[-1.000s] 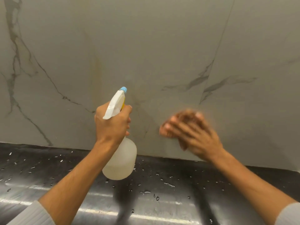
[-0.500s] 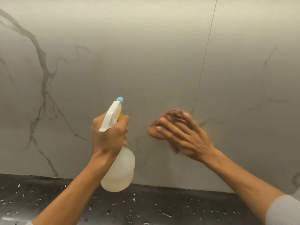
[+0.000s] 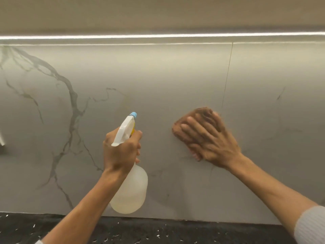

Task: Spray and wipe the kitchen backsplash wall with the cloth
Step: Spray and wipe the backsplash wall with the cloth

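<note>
The backsplash wall (image 3: pixel 158 81) is grey marble-look slab with dark veins on its left part and a thin vertical seam right of centre. My left hand (image 3: pixel 120 150) grips the neck of a translucent white spray bottle (image 3: pixel 131 192), whose blue-tipped nozzle points up and right at the wall. My right hand (image 3: pixel 209 140) lies flat, fingers spread, pressing a brown cloth (image 3: pixel 177 128) against the wall just left of the seam. Most of the cloth is hidden under the hand.
A dark countertop (image 3: pixel 158 231) flecked with water drops runs along the bottom edge. A bright light strip (image 3: pixel 158 36) glows under the cabinet above the wall. Something pale shows at the far left edge (image 3: pixel 1 140).
My view has tilted upward, so the light strip now shows and less counter is seen. My right hand with the cloth has moved up the wall; the left hand still holds the bottle.
</note>
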